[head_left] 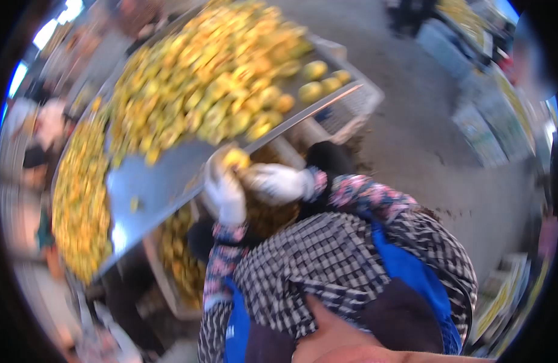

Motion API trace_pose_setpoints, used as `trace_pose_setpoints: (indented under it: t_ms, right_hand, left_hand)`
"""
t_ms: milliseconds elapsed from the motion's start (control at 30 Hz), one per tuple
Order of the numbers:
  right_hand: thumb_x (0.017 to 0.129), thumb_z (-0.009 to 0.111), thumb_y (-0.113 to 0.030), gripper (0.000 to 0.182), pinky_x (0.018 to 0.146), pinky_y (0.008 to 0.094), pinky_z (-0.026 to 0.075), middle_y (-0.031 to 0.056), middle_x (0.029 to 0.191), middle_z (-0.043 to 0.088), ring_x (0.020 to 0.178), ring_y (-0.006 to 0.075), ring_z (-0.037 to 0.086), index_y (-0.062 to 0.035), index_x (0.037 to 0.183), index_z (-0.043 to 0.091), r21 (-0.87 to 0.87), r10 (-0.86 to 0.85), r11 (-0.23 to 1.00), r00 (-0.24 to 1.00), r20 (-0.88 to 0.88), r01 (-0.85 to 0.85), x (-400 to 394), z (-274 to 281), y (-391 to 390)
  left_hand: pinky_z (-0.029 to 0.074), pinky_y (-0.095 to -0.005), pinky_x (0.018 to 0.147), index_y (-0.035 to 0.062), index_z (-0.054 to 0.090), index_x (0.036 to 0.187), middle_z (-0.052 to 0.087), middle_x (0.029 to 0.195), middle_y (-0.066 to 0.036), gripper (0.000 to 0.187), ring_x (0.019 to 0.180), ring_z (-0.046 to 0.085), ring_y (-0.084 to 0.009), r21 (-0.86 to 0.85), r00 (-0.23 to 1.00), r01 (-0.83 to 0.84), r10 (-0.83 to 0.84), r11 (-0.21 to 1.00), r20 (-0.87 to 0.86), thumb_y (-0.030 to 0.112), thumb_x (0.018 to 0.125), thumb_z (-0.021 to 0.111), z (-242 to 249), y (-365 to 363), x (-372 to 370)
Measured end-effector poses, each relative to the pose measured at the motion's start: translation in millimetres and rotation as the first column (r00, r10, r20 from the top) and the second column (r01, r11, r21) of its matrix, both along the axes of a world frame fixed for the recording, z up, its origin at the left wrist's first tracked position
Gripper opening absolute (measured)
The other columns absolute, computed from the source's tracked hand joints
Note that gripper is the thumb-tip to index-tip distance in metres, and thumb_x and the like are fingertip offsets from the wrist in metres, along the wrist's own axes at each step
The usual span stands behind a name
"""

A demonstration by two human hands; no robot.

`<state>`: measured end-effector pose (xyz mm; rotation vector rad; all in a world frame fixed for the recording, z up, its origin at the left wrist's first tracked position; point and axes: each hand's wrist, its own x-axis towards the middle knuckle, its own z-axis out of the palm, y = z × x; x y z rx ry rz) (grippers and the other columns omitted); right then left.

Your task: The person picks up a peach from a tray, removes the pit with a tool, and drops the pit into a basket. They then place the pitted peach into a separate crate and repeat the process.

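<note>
Your white-gloved left hand (223, 192) curls around a round yellow fruit (236, 160), just beside the near edge of the grey metal surface (152, 172). Your white-gloved right hand (280, 183) is closed in at the fruit's other side; blur hides what its fingertips grip. Heaped yellow-green fruit pieces (200, 78) cover the surface's far side, with round green-yellow fruits (311, 92) near its right corner.

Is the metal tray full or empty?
Partly full: yellow fruit covers much of the tray, but its near side shows bare metal.
</note>
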<state>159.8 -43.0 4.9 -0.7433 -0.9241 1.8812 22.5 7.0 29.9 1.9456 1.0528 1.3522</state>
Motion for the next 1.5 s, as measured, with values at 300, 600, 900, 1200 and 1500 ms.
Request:
trace_pose_setpoints:
  t_ms: [300,600,900,1200,1500]
  right_hand:
    - [0.097,0.047,-0.046,0.033,0.038,0.0192,0.026,-0.0062,0.061,0.041,0.043,0.0034,0.035,-0.0171,0.112,0.051,-0.306,0.162,0.934,0.981,-0.103,-0.186,4,19,-5]
    - [0.097,0.049,-0.027,0.039,0.077,0.0386,0.050,0.0256,0.096,0.063,0.090,0.0368,0.064,0.0023,0.122,0.044,0.581,-0.417,0.813,0.732,0.538,0.036,-15,-9,-7]
    - [0.098,0.049,-0.033,0.030,0.046,0.0255,0.040,0.0026,0.066,0.053,0.052,0.0127,0.052,-0.0047,0.109,0.050,-0.033,0.015,0.999,1.000,0.015,-0.014,-5,0,-14]
    - [0.091,0.056,-0.023,0.036,0.080,0.0408,0.048,0.0193,0.102,0.065,0.095,0.0364,0.063,-0.0006,0.119,0.050,0.107,0.046,0.906,0.344,0.938,-0.410,26,-1,-15]
    - [0.093,0.051,-0.018,0.039,0.087,0.0432,0.047,0.0225,0.113,0.061,0.104,0.0396,0.059,-0.0008,0.124,0.036,0.117,0.060,0.873,0.342,0.938,-0.474,23,-22,-29]
  left_hand:
    - [0.055,-0.0325,0.068,-0.0013,0.055,0.105,0.065,0.100,-0.019,0.048,0.079,0.065,-0.0228,-0.503,0.691,0.409,0.102,0.762,0.716,0.046,0.096,0.049,-8,0,3]
    - [0.056,-0.0349,0.071,0.0015,0.051,0.108,0.063,0.099,-0.017,0.049,0.076,0.064,-0.0246,-0.549,0.638,0.392,0.211,0.738,0.740,0.049,0.094,0.051,-7,-2,6]
    - [0.056,-0.0397,0.079,0.0077,0.049,0.113,0.060,0.104,-0.015,0.047,0.090,0.062,-0.0293,-0.551,0.332,0.577,0.443,0.602,0.833,0.050,0.092,0.054,-8,3,1]
    - [0.053,-0.0379,0.083,0.0048,0.052,0.117,0.064,0.103,-0.011,0.037,0.092,0.063,-0.0257,-0.480,0.863,-0.083,0.304,0.873,0.403,0.035,0.095,0.053,-12,3,-116]
    - [0.048,-0.0345,0.088,0.0060,0.061,0.118,0.061,0.112,-0.014,0.035,0.099,0.062,-0.0257,0.035,0.769,-0.413,0.369,0.910,-0.522,0.020,0.086,0.063,8,36,-176]
